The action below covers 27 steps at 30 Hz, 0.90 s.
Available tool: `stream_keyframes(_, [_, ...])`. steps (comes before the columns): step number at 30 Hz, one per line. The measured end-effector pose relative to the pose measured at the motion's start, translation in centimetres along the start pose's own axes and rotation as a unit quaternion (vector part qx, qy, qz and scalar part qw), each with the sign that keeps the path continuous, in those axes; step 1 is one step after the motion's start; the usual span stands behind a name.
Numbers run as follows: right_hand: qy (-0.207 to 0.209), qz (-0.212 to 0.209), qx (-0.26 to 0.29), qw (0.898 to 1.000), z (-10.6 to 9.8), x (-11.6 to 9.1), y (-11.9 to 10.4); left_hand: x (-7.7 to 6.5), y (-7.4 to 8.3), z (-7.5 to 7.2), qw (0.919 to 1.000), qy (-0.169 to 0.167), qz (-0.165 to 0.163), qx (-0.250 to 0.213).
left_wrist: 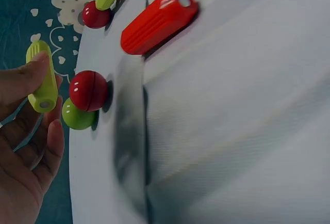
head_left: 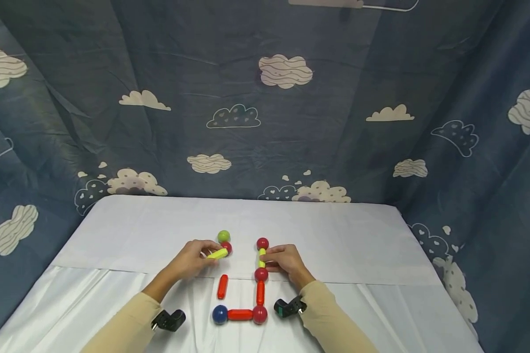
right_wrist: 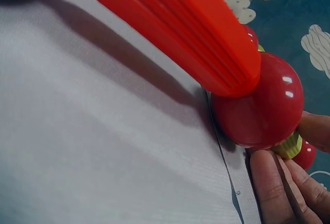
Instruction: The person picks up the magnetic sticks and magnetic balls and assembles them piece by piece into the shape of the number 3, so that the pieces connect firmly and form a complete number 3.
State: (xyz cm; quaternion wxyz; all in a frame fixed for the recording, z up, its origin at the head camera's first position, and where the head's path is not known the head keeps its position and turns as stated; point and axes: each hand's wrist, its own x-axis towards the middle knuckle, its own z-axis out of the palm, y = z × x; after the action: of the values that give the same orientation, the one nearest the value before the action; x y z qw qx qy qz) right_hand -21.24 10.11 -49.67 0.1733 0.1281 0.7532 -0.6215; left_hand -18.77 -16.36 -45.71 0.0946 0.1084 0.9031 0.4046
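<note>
My left hand [head_left: 193, 258] pinches a yellow-green magnetic rod [left_wrist: 44, 82] between thumb and fingers, its metal end facing outward. Close beyond it sit a red ball [left_wrist: 88, 91] and a green ball [left_wrist: 78, 114], side by side. With thumb and fingers my right hand [head_left: 288, 261] pinches another yellow-green rod [head_left: 262, 258], which stands between a far red ball [head_left: 262, 243] and a middle red ball [head_left: 261, 274]. From the middle ball a red rod [head_left: 260, 293] leads to a corner red ball [head_left: 259, 315]. A second red rod [head_left: 240, 315] joins that corner to a blue ball [head_left: 220, 315].
One loose red rod [head_left: 222, 287] lies on the white cloth between the blue ball and my left hand. The white-covered table [head_left: 357, 240] has a cloth seam across it. Behind hangs a dark blue curtain [head_left: 327, 147] with cloud prints.
</note>
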Motion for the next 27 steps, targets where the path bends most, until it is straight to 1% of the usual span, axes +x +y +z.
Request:
stream_keyframes(1, [0.000,0.001,0.001,1.000,0.0,0.0,0.0,0.4,0.2,-0.1,0.9999,-0.003,0.010,0.011])
stream_keyframes(4, [-0.001,0.002,-0.002,1.000,0.0,-0.1,0.0,1.5,1.0,-0.3,0.9991,-0.009,0.022,0.034])
stream_keyframes(7, [0.005,0.005,-0.004,1.000,0.0,-0.1,0.0,2.8,1.7,-0.1,0.9981,-0.017,0.032,0.050])
stream_keyframes(10, [0.005,0.001,-0.001,1.000,0.0,-0.1,0.0,4.0,2.5,0.3,0.9975,-0.024,0.020,0.064])
stream_keyframes(14, [0.001,-0.007,0.005,1.000,0.1,0.0,0.0,5.4,3.0,0.7,0.9952,-0.034,0.003,0.092])
stream_keyframes(19, [0.001,-0.009,0.006,1.000,0.1,0.0,0.0,6.9,3.5,1.2,0.9908,-0.047,-0.005,0.127])
stream_keyframes(23, [0.002,-0.008,0.005,1.000,0.0,-0.1,0.1,7.9,3.8,1.9,0.9880,-0.052,-0.003,0.145])
stream_keyframes(27, [-0.001,-0.008,0.002,1.000,0.0,-0.1,0.2,8.5,3.8,2.4,0.9851,-0.060,0.004,0.161])
